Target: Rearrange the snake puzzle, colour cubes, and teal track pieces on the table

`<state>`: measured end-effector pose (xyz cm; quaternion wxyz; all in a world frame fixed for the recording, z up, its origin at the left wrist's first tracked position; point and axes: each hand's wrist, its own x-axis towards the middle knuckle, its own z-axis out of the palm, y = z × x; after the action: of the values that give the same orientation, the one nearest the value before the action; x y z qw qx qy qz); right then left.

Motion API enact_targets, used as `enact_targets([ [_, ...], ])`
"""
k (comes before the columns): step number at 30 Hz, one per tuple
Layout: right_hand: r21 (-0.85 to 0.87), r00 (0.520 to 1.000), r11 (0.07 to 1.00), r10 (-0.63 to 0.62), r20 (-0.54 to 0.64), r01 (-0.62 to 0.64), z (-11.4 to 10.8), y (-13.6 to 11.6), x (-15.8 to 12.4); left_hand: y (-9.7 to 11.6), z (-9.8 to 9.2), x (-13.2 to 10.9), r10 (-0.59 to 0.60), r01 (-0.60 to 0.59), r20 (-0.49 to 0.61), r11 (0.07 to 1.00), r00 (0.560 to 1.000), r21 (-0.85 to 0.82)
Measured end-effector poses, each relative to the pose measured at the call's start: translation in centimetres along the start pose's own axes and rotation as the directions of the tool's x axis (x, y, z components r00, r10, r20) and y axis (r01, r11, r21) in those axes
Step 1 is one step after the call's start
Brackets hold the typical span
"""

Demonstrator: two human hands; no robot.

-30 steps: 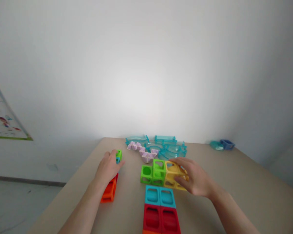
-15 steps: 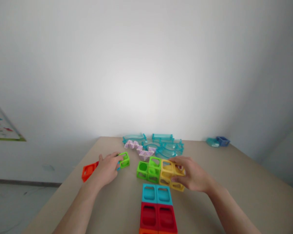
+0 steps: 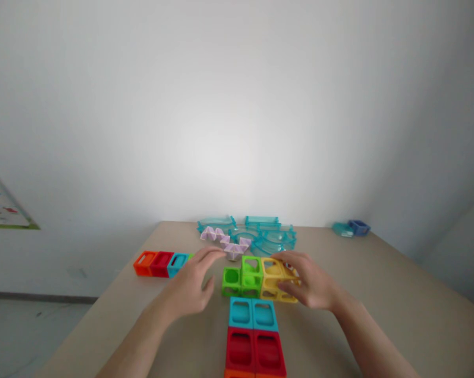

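My right hand (image 3: 307, 281) grips the yellow cube blocks (image 3: 271, 278) at the right end of a joined group. Green cube blocks (image 3: 251, 278) make up the left part of that group, one standing higher than its neighbour. My left hand (image 3: 193, 281) is just left of the green blocks, apart from them, thumb and fingers spread with nothing between. Behind it lies a row of orange, red and blue cube blocks (image 3: 161, 264); its green end is mostly hidden by that hand. In front of the group, a two-wide strip of blue, red and orange blocks (image 3: 254, 346) points toward me.
Clear teal track pieces (image 3: 260, 233) lie at the back of the table (image 3: 378, 304) by the wall. Pale purple triangular pieces (image 3: 232, 247) are in front of them. A dark blue box (image 3: 358, 228) and a teal piece (image 3: 342, 229) sit at the back right.
My left hand has let go of the left row and moved right toward the green blocks. That row now lies straighter. The yellow-green group has turned slightly under my right hand.
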<state>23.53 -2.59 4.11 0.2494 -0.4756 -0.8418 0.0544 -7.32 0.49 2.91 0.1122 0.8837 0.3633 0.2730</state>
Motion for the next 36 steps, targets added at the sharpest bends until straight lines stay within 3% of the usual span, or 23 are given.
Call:
enact_targets([
  [3,0.024,1.0,0.999,0.027,-0.001,-0.027,0.1,0.1,0.1,2.0,1.9,-0.1,0.069,-0.062,0.065,0.992,0.995,-0.113],
  [8,0.07,0.997,0.994,0.081,0.002,-0.081,-0.5,0.9,-0.1,3.6,3.6,0.0,0.101,-0.105,-0.038,0.982,0.994,-0.155],
  [14,0.151,0.989,0.977,0.145,0.025,-0.148,-0.5,1.7,-0.2,4.6,3.6,0.4,0.173,-0.159,0.11,0.979,0.979,-0.131],
  [21,0.364,0.985,0.917,0.17,0.015,-0.164,0.7,2.5,0.0,4.8,3.5,0.6,0.153,-0.135,0.13,0.982,0.98,-0.134],
  [26,0.482,0.974,0.847,0.204,0.094,-0.224,0.8,2.8,0.0,4.9,3.5,0.6,0.147,-0.13,0.129,0.982,0.981,-0.136],
  [36,0.489,0.975,0.844,0.176,0.132,-0.219,0.3,1.9,0.0,6.2,2.8,0.6,0.136,-0.123,0.123,0.986,0.983,-0.111],
])
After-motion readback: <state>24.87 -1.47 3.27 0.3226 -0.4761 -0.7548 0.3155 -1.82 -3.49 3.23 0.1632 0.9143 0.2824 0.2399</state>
